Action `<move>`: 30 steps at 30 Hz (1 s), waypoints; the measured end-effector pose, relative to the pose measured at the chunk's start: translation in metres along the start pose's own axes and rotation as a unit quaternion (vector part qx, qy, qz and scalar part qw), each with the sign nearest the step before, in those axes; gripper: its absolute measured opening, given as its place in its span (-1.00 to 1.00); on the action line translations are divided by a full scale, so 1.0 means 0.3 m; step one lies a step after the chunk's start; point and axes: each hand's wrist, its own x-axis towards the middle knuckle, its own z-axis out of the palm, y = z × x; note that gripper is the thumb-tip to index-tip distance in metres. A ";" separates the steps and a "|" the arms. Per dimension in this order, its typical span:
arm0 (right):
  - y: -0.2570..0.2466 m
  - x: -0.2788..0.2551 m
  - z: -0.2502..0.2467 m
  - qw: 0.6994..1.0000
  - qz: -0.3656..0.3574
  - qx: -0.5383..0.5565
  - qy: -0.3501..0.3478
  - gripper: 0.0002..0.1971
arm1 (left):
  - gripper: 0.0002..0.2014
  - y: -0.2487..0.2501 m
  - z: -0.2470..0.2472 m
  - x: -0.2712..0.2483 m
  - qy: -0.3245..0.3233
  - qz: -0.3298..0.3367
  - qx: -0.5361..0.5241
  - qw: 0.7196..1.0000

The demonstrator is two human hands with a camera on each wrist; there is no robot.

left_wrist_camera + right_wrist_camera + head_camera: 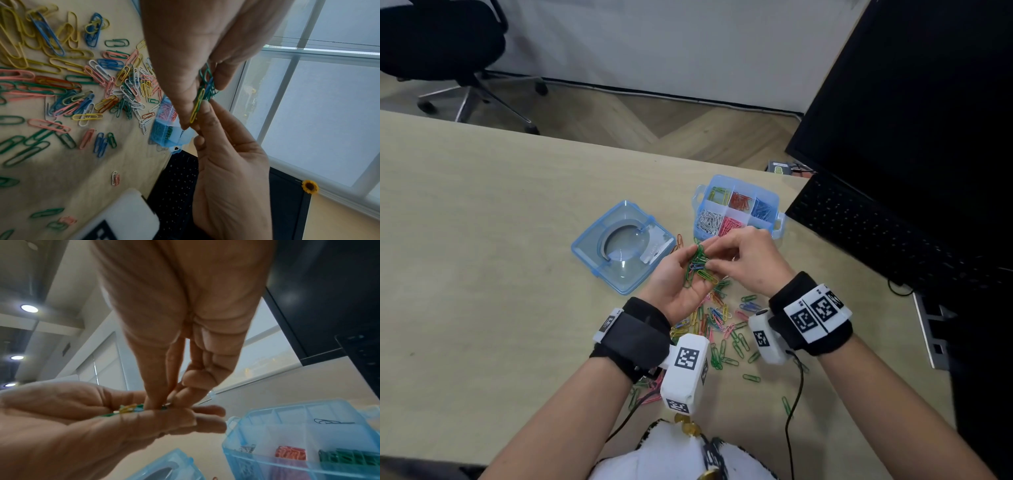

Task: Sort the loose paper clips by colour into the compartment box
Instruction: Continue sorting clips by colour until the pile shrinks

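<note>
My left hand (pixel 688 270) is turned palm up above the table and cups a bunch of paper clips (pixel 698 263), mostly green with a yellow and a blue one. In the left wrist view its fingers curl round the bunch (pixel 206 84). My right hand (pixel 710 262) reaches in from the right, thumb and forefinger pinched (pixel 162 404) on a clip of the bunch; its colour is hidden. The blue compartment box (pixel 774 202) stands open just beyond the hands, with yellow, red, blue, white and pink clips in separate cells. A pile of loose mixed clips (pixel 719 318) lies below the hands.
The box's clear blue lid (pixel 623 246) lies to the left of the box. A black keyboard (pixel 859 226) and monitor (pixel 911 102) stand at the right. More clips (pixel 751 377) are scattered toward the near table edge. An office chair (pixel 448 51) stands beyond the table.
</note>
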 end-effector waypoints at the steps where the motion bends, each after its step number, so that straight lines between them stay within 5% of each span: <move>1: 0.002 -0.001 -0.003 1.000 0.008 0.014 0.001 -0.79 | -0.57 0.000 0.002 0.002 0.004 0.002 0.000 1.000; 9: 0.038 -0.008 -0.083 0.983 0.083 0.143 -0.079 -0.81 | -0.69 0.018 0.001 0.013 0.022 0.009 -0.013 1.000; 15: 0.075 0.016 -0.111 0.874 0.248 0.417 -0.040 -0.75 | -0.69 0.022 -0.016 0.014 0.021 -0.003 0.007 1.000; 21: 0.098 0.139 -0.057 0.918 0.289 0.270 -0.010 -0.80 | -0.67 0.019 -0.022 0.015 0.020 -0.003 0.010 1.000; 26: 0.059 0.253 -0.028 0.944 0.229 0.238 -0.014 -0.75 | -0.67 0.016 -0.019 0.011 0.023 0.003 0.011 1.000; 30: 0.043 0.256 -0.041 0.984 0.138 0.110 -0.004 -0.72 | -0.69 0.023 -0.025 0.009 0.019 0.014 0.016 1.000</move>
